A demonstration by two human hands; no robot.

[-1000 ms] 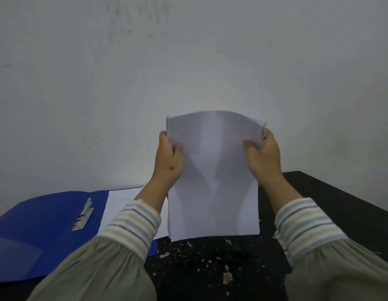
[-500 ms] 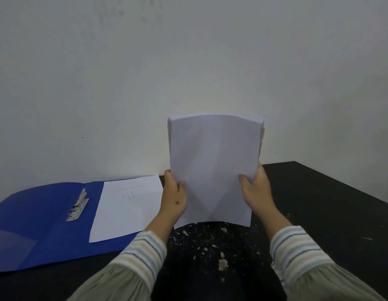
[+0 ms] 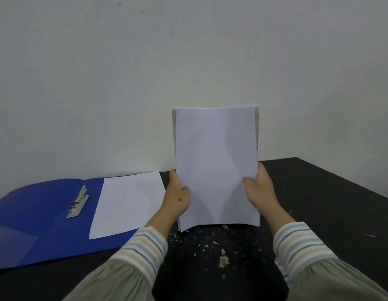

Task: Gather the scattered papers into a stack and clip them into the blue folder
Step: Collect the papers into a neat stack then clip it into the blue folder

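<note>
Both hands, the left hand (image 3: 177,197) and the right hand (image 3: 259,192), are curled round the side edges of an upright stack of papers (image 3: 216,166) held over the black table (image 3: 319,203), while the open blue folder (image 3: 37,213) is laid flat at the left with its metal clip (image 3: 78,203) and one sheet (image 3: 128,205).

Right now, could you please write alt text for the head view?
Both hands, left and right, hold a paper stack upright above a black table. An open blue folder with one sheet lies left.
</note>
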